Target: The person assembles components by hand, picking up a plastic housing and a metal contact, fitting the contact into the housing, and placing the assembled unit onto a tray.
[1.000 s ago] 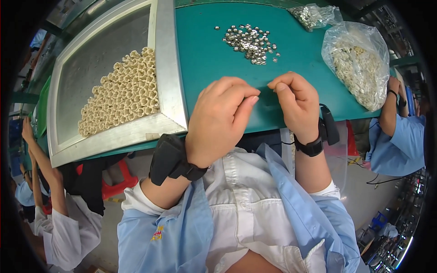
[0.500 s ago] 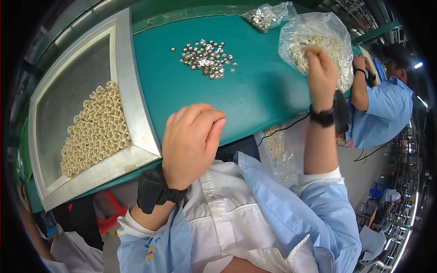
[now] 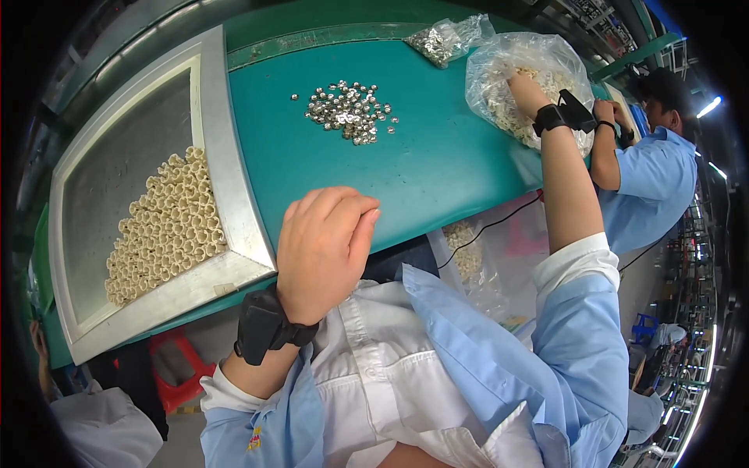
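Clear plastic bag (image 3: 499,74) of small pale ring-shaped parts, lying at the far right of the green worktable (image 3: 437,168), with its mouth turned toward the person. The right hand (image 3: 524,86) is pushed into the bag among the parts; its fingers are hidden by the crumpled film, so it cannot be told whether they are pinching anything. A black wrist strap (image 3: 563,115) sits just behind that hand, at the bag's opening. The left hand (image 3: 324,246) rests at the near edge of the table with fingers curled loosely together and bent downward; whether it holds anything cannot be seen. It wears a black wrist strap as well. Near the middle of the table lies a loose heap of small shiny metal pieces (image 3: 347,103), well apart from both hands. A second, smaller clear bag (image 3: 446,39) of metallic pieces lies at the table's far edge, just beside the large bag. To the left, a shallow metal tray (image 3: 222,148) holds pale rings (image 3: 168,226) packed in rows in its near corner. A co-worker in a blue shirt (image 3: 651,183) sits at the far right.
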A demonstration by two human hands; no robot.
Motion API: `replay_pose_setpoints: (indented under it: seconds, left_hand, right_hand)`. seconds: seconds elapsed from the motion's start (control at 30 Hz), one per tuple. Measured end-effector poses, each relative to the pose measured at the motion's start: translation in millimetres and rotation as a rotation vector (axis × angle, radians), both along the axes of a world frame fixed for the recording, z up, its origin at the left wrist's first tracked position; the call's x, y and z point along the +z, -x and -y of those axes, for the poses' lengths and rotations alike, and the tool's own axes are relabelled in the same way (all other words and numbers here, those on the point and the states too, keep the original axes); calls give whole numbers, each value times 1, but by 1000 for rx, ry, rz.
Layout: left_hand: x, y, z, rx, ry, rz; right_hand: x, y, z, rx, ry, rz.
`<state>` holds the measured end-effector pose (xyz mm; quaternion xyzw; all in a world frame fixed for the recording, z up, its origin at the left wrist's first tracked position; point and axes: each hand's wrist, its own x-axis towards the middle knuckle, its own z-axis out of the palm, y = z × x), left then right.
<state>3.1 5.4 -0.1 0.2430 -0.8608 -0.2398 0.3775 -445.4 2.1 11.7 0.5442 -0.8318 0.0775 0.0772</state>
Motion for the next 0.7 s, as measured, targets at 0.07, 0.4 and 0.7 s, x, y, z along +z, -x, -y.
replay_pose_setpoints:
  seconds: [0.07,0.4,0.7]
  left_hand:
    - [-2,-2,1,20,14,-11]
    - [-2,-1,2,-14,38,-36]
    - [-4,-1,4,-23,31,-49]
  right_hand:
    - [5,-19,5,83,-90,-98]
    - [15,-20,-5,-96,217,-66]
    - [49,-49,-30,-51,772,448]
